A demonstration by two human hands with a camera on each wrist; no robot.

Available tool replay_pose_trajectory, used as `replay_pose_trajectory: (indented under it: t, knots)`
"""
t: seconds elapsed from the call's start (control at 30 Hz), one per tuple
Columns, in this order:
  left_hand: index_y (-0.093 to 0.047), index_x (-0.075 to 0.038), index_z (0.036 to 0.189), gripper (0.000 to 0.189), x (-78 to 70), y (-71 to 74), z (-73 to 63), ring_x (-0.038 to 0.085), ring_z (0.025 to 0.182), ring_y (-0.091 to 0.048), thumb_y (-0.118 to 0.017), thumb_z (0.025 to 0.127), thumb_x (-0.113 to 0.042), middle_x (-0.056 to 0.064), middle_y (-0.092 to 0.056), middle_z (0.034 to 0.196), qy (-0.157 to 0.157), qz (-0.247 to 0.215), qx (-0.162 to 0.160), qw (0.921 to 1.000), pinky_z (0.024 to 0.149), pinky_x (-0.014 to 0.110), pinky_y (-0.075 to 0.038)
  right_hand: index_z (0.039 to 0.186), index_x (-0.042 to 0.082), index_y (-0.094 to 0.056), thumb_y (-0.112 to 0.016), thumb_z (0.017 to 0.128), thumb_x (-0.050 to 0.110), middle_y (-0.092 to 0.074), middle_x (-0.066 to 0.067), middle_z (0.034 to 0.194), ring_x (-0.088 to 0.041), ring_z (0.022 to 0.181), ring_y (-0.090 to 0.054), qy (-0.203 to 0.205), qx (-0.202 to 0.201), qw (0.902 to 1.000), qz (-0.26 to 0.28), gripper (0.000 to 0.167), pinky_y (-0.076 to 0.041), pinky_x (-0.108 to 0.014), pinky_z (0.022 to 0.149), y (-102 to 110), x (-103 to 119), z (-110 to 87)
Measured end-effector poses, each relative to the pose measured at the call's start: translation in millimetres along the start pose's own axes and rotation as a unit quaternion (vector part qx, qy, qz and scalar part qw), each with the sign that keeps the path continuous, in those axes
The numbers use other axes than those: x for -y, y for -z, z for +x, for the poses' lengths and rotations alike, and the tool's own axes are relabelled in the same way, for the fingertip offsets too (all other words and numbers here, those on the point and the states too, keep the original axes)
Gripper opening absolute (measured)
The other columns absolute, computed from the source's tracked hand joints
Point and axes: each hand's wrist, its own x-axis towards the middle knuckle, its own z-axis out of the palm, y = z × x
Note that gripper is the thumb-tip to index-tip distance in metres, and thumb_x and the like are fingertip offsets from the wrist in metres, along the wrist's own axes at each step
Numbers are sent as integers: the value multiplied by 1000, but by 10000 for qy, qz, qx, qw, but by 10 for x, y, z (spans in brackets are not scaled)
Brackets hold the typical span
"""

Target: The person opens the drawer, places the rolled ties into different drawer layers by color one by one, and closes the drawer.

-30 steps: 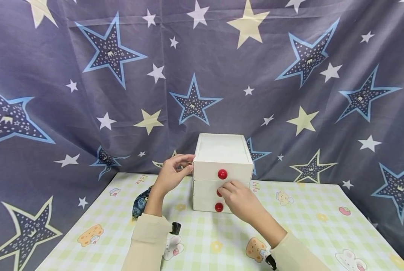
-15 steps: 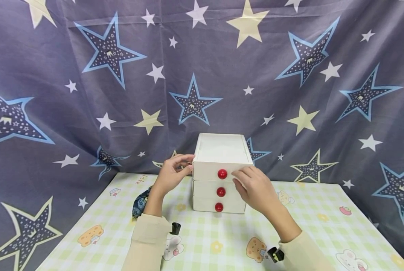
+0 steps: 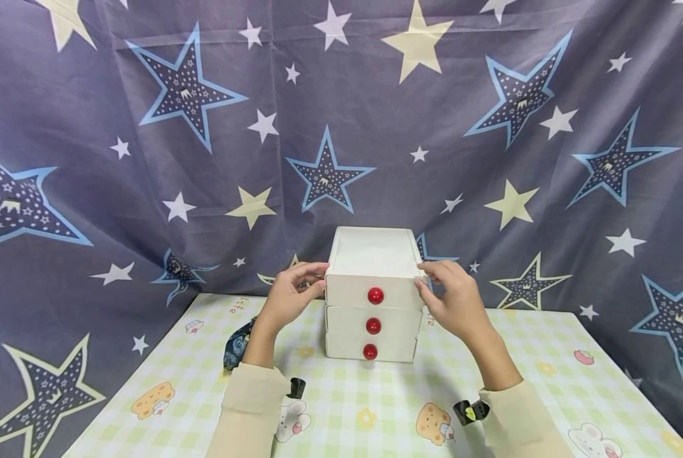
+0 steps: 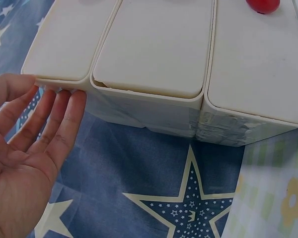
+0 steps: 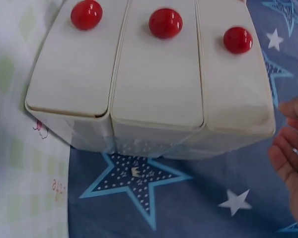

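Observation:
A white three-drawer cabinet (image 3: 375, 249) stands at the middle back of the table, its drawers pushed in. Each drawer front carries a round red knob: top (image 3: 375, 296), middle (image 3: 373, 326) and bottom (image 3: 370, 352). My left hand (image 3: 289, 294) touches the cabinet's upper left side; in the left wrist view its thumb lies at the front edge and its fairly straight fingers (image 4: 64, 119) along the side. At the upper right corner is my right hand (image 3: 457, 299), fingers extended. The right wrist view shows a small gap between those fingers (image 5: 283, 158) and the cabinet.
A green-and-white checked tablecloth (image 3: 364, 394) with cartoon prints covers the table. Behind it hangs a dark blue star-patterned curtain (image 3: 341, 95). A dark patterned band (image 3: 238, 343) is at the left wrist, and black camera mounts (image 3: 470, 412) sit at the cuffs.
My right hand has left the middle knob, risen past the top drawer and moved right to the cabinet's upper right corner. The left hand has stayed in place.

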Motion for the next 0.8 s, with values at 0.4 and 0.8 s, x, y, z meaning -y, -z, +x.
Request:
replay_pose_trajectory:
  t: [0.4,0.8]
  knots:
    - [-68,-4,131,34,-4,-4,-2,32,105,-68,-71,98,-11,17,-63,122,52,24,41,10000,82,33,-61,113,1,-75,-84,83,6,-72,-10,96,-22,85,-69,-791,150,9938,764,32,-60,-34,75,-37,-303,-85]
    - [-68,-4,133,35,17,21,-7,26,103,-68,-71,98,-11,15,-63,123,-11,29,76,10000,82,34,-62,111,6,-79,-85,84,8,-78,-7,100,-21,80,-75,-1207,215,9863,1106,28,-56,-14,74,-81,-341,-157]
